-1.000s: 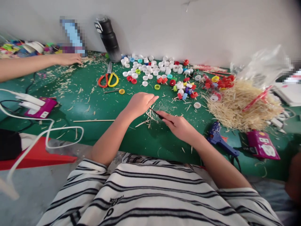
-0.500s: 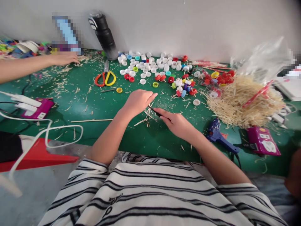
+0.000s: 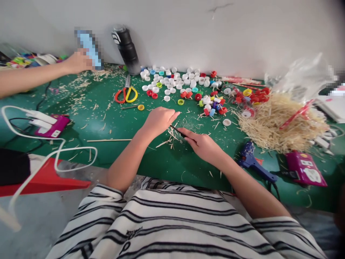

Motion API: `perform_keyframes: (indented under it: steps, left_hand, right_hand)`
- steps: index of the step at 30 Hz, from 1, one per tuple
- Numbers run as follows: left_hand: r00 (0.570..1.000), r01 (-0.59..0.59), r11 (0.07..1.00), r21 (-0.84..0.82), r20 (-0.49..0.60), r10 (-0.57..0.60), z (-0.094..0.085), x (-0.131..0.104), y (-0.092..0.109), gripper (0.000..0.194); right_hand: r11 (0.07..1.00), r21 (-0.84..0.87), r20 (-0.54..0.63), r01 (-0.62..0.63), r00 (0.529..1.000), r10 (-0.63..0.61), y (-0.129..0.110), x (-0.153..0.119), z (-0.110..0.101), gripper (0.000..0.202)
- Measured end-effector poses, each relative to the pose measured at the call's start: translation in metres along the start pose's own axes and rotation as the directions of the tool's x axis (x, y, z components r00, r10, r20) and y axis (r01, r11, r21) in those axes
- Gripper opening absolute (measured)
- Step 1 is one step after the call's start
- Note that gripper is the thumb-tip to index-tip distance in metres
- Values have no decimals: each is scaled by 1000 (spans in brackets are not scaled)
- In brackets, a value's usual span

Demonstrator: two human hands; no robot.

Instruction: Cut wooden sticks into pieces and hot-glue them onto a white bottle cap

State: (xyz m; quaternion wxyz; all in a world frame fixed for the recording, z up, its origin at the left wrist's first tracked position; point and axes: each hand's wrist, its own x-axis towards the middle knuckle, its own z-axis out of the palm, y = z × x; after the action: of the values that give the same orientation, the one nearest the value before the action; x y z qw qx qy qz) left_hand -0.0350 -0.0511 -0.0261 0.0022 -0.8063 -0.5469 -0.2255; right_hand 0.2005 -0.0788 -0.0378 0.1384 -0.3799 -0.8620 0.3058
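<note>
My right hand is closed round a thin dark tool, whose tip points up and left to the fingers of my left hand. My left hand is closed over the green table; what its fingers pinch is too small to name. A long thin stick lies flat to the left of my left forearm. Pale wood shavings are scattered under and between my hands. Beyond them lie white bottle caps and a group of coloured caps with sticks.
Scissors and a black bottle stand or lie behind my left hand. Another person's hand is at a phone. At right are a straw heap, a blue glue gun and a purple power strip.
The whole view has shifted slightly, with things lower and further right. The other person's hand has risen from the table to the phone. My hands keep nearly the same pose.
</note>
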Motion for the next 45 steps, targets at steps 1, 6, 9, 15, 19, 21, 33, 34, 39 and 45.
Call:
perform_keyframes:
  steps: [1,6,9,15,19,21,33,34,39,45]
  left_hand:
    - [1000,2,1000,4,3,-2,-1,0,0,47]
    - [1000,-21,1000,-2,14,21,-2,1,6,48]
    - [999,-31,999,-18,21,32,-2,2,8,48]
    - [1000,-4,999,-49,18,5,1,3,8,49]
    - [999,-4,998,-64,33,6,3,4,13,49]
    - [999,-11,998,-69,37,13,3,4,13,49]
    - [1000,-16,999,-35,5,16,0,0,11,50]
    - [1000,-13,999,-35,3,14,1,1,12,50]
    - [997,69,996,-60,40,-67,-1,0,6,49]
    - [998,56,995,-82,45,-52,-3,-2,7,48]
  right_hand:
    - [1000,-2,0,3,1000,-3,0,0,0,51]
    - [1000,-22,-7,0,1000,0,-1,3,2,51]
    - [1000,-22,-9,-8,1000,8,-2,5,2,52]
    - [999,49,-14,-9,1000,10,0,1,1,52]
    - [998,56,0,-41,999,41,-1,-4,1,52]
    - [997,52,6,-60,998,60,-2,-7,1,52]
    - [990,-126,65,-69,995,78,2,-8,-1,50]
    - [995,-81,62,-63,996,68,4,-8,-1,50]
    - [996,83,45,-29,999,26,8,-11,-5,48]
    - [996,83,52,-34,998,30,11,-13,-8,49]
